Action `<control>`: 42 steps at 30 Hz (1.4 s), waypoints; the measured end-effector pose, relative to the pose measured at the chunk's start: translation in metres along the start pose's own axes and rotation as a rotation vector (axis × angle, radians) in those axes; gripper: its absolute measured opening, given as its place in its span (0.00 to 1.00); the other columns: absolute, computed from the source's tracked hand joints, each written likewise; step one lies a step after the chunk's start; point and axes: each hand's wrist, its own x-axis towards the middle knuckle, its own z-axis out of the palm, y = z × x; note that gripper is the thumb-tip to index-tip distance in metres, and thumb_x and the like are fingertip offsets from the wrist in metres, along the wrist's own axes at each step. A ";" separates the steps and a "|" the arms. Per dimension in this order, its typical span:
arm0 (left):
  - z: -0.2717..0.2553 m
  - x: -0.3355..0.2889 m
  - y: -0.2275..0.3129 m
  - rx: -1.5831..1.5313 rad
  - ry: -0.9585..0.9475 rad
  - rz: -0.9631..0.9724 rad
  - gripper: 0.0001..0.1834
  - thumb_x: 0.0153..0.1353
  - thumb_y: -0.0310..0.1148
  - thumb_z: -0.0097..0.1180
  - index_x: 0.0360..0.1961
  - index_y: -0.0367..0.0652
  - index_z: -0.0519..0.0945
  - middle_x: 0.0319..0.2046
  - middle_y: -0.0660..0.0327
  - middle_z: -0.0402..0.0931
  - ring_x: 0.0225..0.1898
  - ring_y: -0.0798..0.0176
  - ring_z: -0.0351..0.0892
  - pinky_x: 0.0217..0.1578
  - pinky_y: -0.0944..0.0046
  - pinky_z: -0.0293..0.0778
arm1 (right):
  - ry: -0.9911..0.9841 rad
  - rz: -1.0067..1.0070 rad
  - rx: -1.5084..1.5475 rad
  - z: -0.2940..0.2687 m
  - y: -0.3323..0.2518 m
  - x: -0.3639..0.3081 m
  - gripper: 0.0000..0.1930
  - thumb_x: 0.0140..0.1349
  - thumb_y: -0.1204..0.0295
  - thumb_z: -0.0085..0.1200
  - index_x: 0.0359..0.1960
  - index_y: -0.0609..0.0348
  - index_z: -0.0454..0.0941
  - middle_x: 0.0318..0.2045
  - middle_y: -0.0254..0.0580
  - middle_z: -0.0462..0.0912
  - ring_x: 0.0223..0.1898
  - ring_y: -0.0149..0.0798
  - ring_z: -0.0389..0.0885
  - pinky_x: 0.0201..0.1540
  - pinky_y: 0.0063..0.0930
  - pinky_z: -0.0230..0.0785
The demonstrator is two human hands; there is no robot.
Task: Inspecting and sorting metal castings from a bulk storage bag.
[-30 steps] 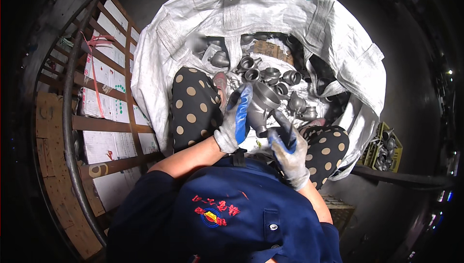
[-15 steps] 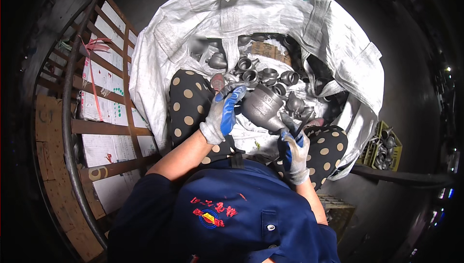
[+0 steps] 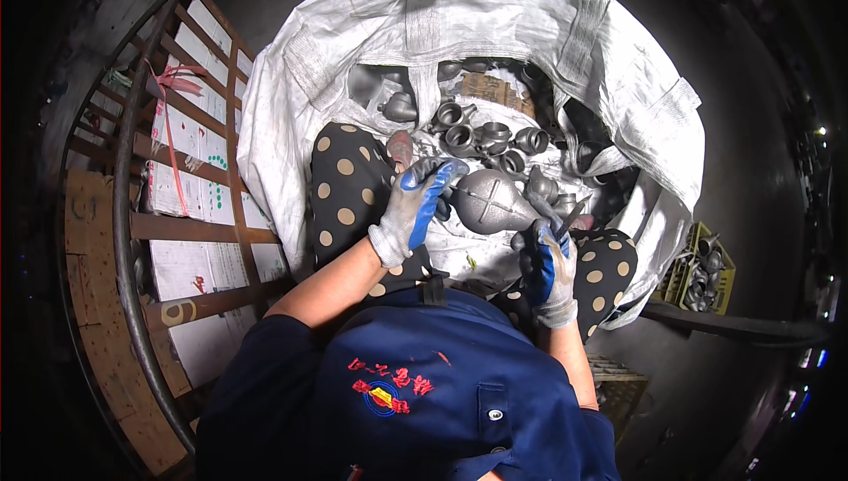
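Between my gloved hands is a grey metal casting, with a rounded body, a raised cross on the face turned up, and a neck tapering rightward. My left hand, in a grey and blue glove, is closed on the casting's left side. At the neck's end, my right hand has its fingers curled around the tip. A dark, slim piece shows by those fingers; I cannot tell what it is. Several similar hollow castings lie just beyond, inside a large white woven sack.
A piece of brown cardboard lies among the castings in the sack. To the left stands a rusty metal rack with white cartons behind its bars. A yellow crate of castings sits on the floor at right. My knees flank the work.
The casting has been turned, so its cross-marked face now shows instead of its cylindrical side. My right hand has shifted slightly right; my left has stayed nearly in place.
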 end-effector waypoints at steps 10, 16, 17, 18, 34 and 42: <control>-0.002 0.004 -0.001 -0.038 -0.087 0.032 0.12 0.63 0.33 0.52 0.46 0.40 0.77 0.26 0.67 0.74 0.21 0.76 0.72 0.22 0.77 0.69 | 0.155 -0.050 -0.128 0.003 0.003 0.002 0.18 0.67 0.64 0.44 0.19 0.56 0.70 0.14 0.30 0.72 0.15 0.22 0.64 0.19 0.19 0.55; -0.016 0.007 -0.010 -0.230 -0.129 -0.094 0.13 0.60 0.30 0.55 0.45 0.37 0.76 0.28 0.64 0.77 0.25 0.75 0.74 0.25 0.77 0.71 | 0.024 -0.270 -0.445 -0.013 0.018 0.005 0.13 0.48 0.79 0.51 0.38 0.64 0.72 0.20 0.41 0.74 0.23 0.46 0.74 0.26 0.36 0.65; -0.019 0.008 -0.015 -0.033 -0.148 0.066 0.13 0.60 0.30 0.55 0.45 0.37 0.76 0.30 0.64 0.77 0.27 0.75 0.75 0.28 0.76 0.72 | 0.022 -0.231 -0.239 -0.012 0.019 0.006 0.06 0.56 0.75 0.48 0.33 0.63 0.73 0.19 0.35 0.74 0.20 0.33 0.71 0.23 0.27 0.62; -0.021 0.009 -0.020 0.162 -0.165 0.227 0.13 0.60 0.30 0.55 0.46 0.37 0.76 0.32 0.64 0.78 0.30 0.74 0.76 0.31 0.75 0.73 | 0.019 -0.192 -0.034 -0.011 0.019 0.007 0.10 0.64 0.71 0.46 0.28 0.62 0.75 0.18 0.29 0.74 0.18 0.21 0.67 0.21 0.18 0.58; -0.025 0.004 -0.015 -0.034 -0.149 0.009 0.15 0.65 0.34 0.46 0.44 0.35 0.77 0.34 0.62 0.77 0.33 0.71 0.75 0.35 0.72 0.71 | 0.010 -0.193 -0.192 -0.004 -0.002 0.005 0.09 0.63 0.70 0.47 0.30 0.64 0.76 0.18 0.31 0.75 0.20 0.23 0.68 0.24 0.20 0.60; -0.021 0.004 -0.018 -0.227 -0.163 -0.026 0.17 0.64 0.39 0.49 0.44 0.35 0.76 0.25 0.66 0.74 0.20 0.75 0.69 0.21 0.75 0.67 | 0.086 -0.151 -0.184 0.008 -0.010 0.005 0.08 0.63 0.71 0.48 0.33 0.63 0.76 0.19 0.30 0.77 0.16 0.19 0.63 0.19 0.15 0.54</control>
